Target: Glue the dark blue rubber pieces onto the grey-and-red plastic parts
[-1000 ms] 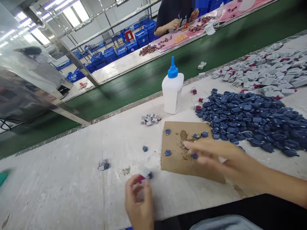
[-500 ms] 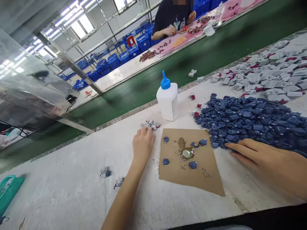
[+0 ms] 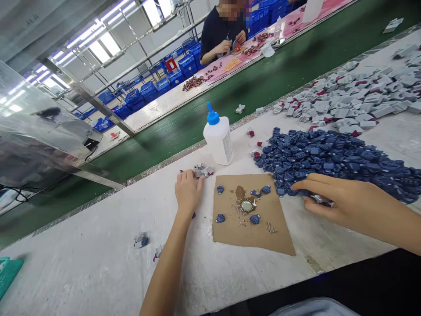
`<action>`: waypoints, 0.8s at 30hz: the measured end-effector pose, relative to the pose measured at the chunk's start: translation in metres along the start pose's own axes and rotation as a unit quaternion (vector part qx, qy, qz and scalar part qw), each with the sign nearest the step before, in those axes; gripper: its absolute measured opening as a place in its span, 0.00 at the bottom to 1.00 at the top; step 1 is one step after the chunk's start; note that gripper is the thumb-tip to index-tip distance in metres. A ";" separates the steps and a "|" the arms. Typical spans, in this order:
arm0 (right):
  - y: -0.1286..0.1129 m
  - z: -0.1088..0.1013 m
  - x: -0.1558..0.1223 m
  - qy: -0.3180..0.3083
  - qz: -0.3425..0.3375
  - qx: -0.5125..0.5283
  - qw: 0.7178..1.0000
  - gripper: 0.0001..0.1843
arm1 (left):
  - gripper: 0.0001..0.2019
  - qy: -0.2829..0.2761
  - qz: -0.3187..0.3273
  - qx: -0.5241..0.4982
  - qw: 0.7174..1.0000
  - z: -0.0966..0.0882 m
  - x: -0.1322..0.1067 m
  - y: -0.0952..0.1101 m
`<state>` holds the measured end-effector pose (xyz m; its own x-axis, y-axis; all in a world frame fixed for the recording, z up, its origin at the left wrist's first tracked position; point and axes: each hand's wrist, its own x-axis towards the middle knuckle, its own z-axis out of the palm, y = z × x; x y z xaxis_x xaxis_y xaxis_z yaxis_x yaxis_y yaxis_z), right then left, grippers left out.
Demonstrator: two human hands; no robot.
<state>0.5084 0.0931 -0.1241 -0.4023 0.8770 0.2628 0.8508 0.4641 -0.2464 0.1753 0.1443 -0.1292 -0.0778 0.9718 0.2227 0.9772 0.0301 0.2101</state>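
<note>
My left hand [image 3: 187, 191] lies on the white table with its fingers curled over a small cluster of grey parts [image 3: 203, 169]; what it grips is hidden. My right hand [image 3: 332, 197] rests at the near edge of the big heap of dark blue plastic parts [image 3: 329, 156], index finger stretched out, the other fingers pinching a small dark blue part. Between the hands lies a brown cardboard sheet [image 3: 250, 228] with a round metal cap [image 3: 246, 205] of glue and a few blue parts on it. A white glue bottle [image 3: 219, 138] with a blue nozzle stands behind it.
A heap of grey and red parts [image 3: 355, 94] lies at the far right. Two assembled pieces [image 3: 142, 240] sit on the table at the left. A green conveyor belt [image 3: 197, 118] runs behind the table. Another person [image 3: 220, 30] works at the far bench. Blue crates [image 3: 151, 90] stand beyond.
My left hand went from near my body, where it held a piece, out to the grey cluster. My right hand left the cardboard and reached into the edge of the blue heap.
</note>
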 end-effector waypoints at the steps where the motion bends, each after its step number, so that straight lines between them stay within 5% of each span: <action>1: -0.003 -0.003 0.002 -0.026 -0.009 0.048 0.998 0.12 | 0.07 -0.002 -0.005 -0.017 1.000 0.002 0.003 0.000; 4: -0.010 -0.004 0.007 -0.098 -0.015 0.131 0.986 0.14 | 0.09 0.001 -0.039 -0.082 0.996 0.006 0.013 0.000; 7: -0.012 0.002 0.006 -0.133 -0.020 0.064 0.989 0.14 | 0.18 0.010 -0.076 -0.163 0.984 0.005 0.018 -0.004; 14: 0.009 0.013 -0.010 -0.088 -0.125 -0.002 0.988 0.15 | 0.20 -0.038 -0.107 -0.341 0.933 -0.037 -0.023 -0.008; 20: 0.009 0.015 -0.004 -0.103 -0.159 -0.051 0.981 0.10 | 0.21 -0.113 -0.205 -0.501 0.833 -0.064 -0.081 0.012; 24: 0.006 0.006 0.011 -0.213 -0.132 -0.006 0.968 0.11 | 0.19 -0.117 -0.270 -0.574 0.764 -0.069 -0.112 0.027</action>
<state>0.5066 0.1061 -0.1281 -0.7072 0.7008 -0.0940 0.7020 0.6801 -0.2111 0.1972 0.0204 -0.0829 -0.2398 0.9095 -0.3396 -0.0131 0.3467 0.9379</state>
